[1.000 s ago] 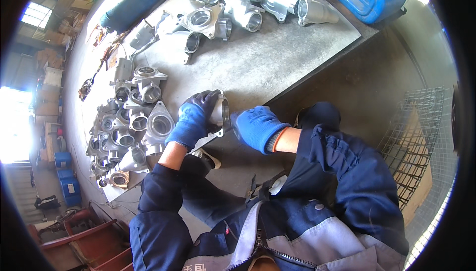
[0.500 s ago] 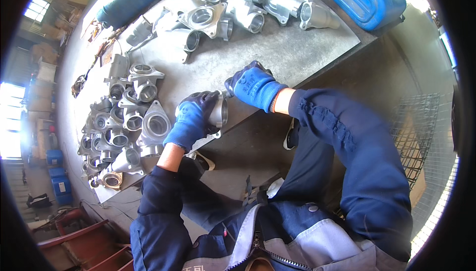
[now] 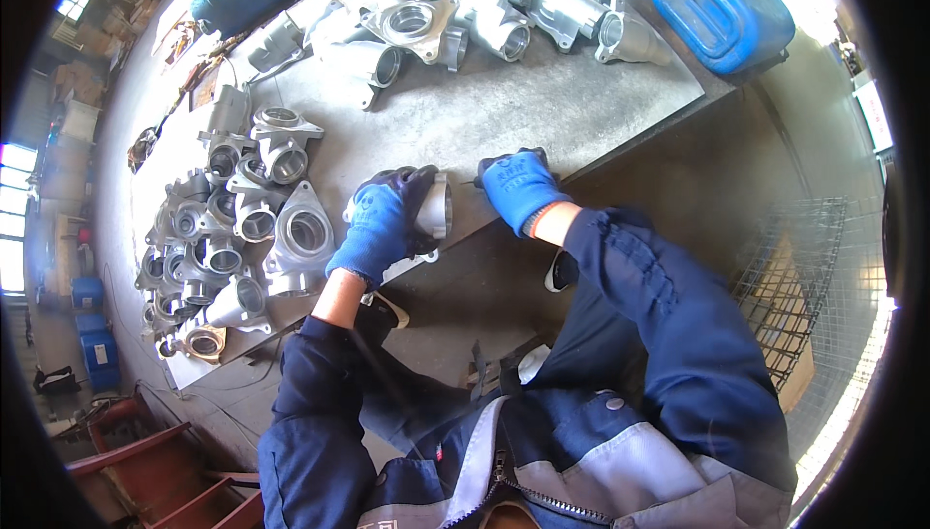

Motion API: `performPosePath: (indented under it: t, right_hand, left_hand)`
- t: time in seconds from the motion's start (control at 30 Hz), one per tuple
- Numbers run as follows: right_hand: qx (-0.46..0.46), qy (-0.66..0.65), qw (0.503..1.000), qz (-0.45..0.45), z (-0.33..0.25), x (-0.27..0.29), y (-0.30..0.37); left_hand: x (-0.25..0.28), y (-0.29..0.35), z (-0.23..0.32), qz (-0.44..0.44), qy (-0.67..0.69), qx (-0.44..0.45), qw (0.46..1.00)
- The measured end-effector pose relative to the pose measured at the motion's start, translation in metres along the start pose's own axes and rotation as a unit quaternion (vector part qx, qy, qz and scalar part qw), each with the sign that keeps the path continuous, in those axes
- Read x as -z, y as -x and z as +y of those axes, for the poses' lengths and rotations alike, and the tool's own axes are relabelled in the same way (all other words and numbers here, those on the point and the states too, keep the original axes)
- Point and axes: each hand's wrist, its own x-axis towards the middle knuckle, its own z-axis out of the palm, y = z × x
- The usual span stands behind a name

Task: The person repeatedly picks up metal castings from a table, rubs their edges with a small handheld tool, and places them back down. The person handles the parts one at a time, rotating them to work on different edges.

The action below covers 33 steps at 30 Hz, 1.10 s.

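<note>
Casting sits at the near edge of the grey workbench, left hand clamped round its body, bore facing right. Right hand is fisted on a thin dark tool, tip just beside the bore. Judgement: keep the part pinned flat, feed the tool straight in. Half a second ago the right hand was higher, over the casting; now it's lower, to the right.

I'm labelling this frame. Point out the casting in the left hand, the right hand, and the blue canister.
Held casting (image 3: 435,207): head view, its round open end.
Right hand (image 3: 516,187): head view, back of glove.
Blue canister (image 3: 727,8): head view, top face.
</note>
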Motion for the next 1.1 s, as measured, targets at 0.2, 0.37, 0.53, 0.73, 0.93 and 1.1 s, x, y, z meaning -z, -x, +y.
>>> performPosePath:
  t: [0.2, 0.37, 0.53, 0.73, 0.93, 1.1]
  right_hand:
    - [0.108, 0.085, 0.973, 0.185, 0.002, 0.004, -0.001]
    - [0.04, 0.045, 0.991, 0.118, -0.009, 0.003, -0.012]
    - [-0.055, -0.057, 0.996, 0.039, -0.031, -0.026, 0.003]
    - [-0.034, -0.032, 0.999, -0.004, -0.061, -0.031, 0.04]
    - [-0.024, -0.422, 0.898, -0.123, -0.052, 0.004, 0.066]
    - [0.003, -0.355, 0.931, 0.083, -0.019, 0.02, 0.051]
  left_hand:
    - [0.008, -0.002, 0.003, -0.041, 0.016, 0.017, 0.999]
    - [0.002, 0.0, -0.003, 0.018, 0.031, -0.018, 0.999]
    - [-0.002, 0.0, 0.0, 0.006, 0.031, -0.007, 0.999]
    - [-0.008, -0.001, 0.0, -0.008, 0.006, 0.021, 1.0]
    - [-0.006, -0.001, 0.002, -0.008, -0.023, 0.048, 0.999]
    - [0.001, 0.004, 0.008, 0.097, -0.036, -0.019, 0.994]
